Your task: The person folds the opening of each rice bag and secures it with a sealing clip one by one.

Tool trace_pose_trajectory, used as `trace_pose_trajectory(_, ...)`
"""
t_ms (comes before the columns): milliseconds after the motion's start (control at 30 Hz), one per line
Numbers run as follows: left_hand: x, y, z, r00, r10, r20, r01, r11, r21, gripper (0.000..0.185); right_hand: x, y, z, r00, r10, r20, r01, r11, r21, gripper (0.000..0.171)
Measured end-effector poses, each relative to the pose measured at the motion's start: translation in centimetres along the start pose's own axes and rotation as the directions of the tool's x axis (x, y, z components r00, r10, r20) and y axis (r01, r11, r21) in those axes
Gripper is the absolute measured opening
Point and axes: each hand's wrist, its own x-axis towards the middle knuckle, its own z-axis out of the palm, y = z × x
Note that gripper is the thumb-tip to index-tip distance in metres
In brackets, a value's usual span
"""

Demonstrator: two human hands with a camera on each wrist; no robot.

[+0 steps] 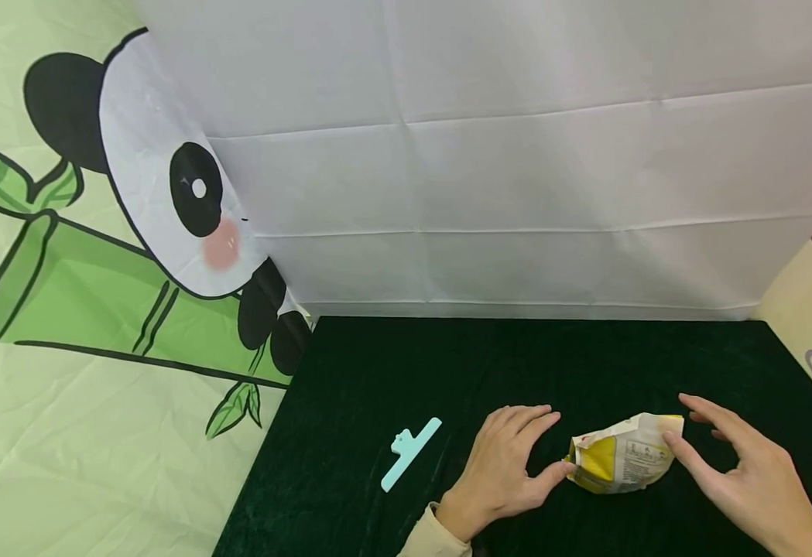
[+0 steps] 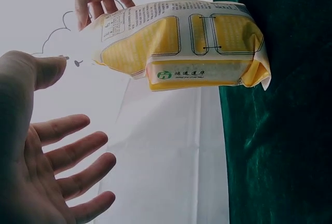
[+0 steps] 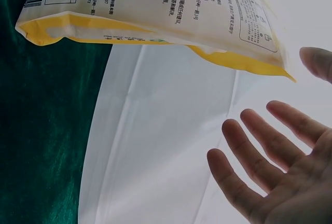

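Observation:
A yellow and white printed food bag (image 1: 625,456) stands on the dark green cloth, between the two hands. Its top looks crumpled in the head view, and small print and a barcode show on its side in the right wrist view. My left hand (image 1: 510,464) is just left of the bag with fingers spread; the left wrist view shows a gap between its thumb and the bag (image 2: 197,42). On the other side my right hand (image 1: 754,472) has its fingers extended, apart from the bag (image 3: 155,11) in the right wrist view. Neither hand grips anything.
A light blue sealing clip (image 1: 411,455) lies on the green cloth (image 1: 350,371) to the left of my left hand. Behind the table hangs a white sheet (image 1: 517,170). A panda-printed green cloth (image 1: 99,286) covers the left side.

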Motion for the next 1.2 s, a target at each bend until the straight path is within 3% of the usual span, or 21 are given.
trace_pose_trajectory(400,0.4,0.0,0.6,1.0,0.001,-0.006,-0.001,1.0,-0.006,0.052,0.1,0.2,0.2,0.999,0.018,0.034,-0.018,1.0,-0.011,0.059)
trace_pose_trajectory(867,1.4,0.2,1.2,0.997,0.027,-0.074,-0.027,1.0,-0.009,0.047,0.6,0.7,0.6,0.997,-0.081,-0.009,0.081,0.996,0.042,0.057)
trace_pose_trajectory(1200,1.7,0.3,1.6,0.996,0.031,-0.086,-0.033,0.999,-0.016,0.046,0.8,0.8,0.6,0.997,-0.082,-0.002,0.082,0.996,0.045,0.057)
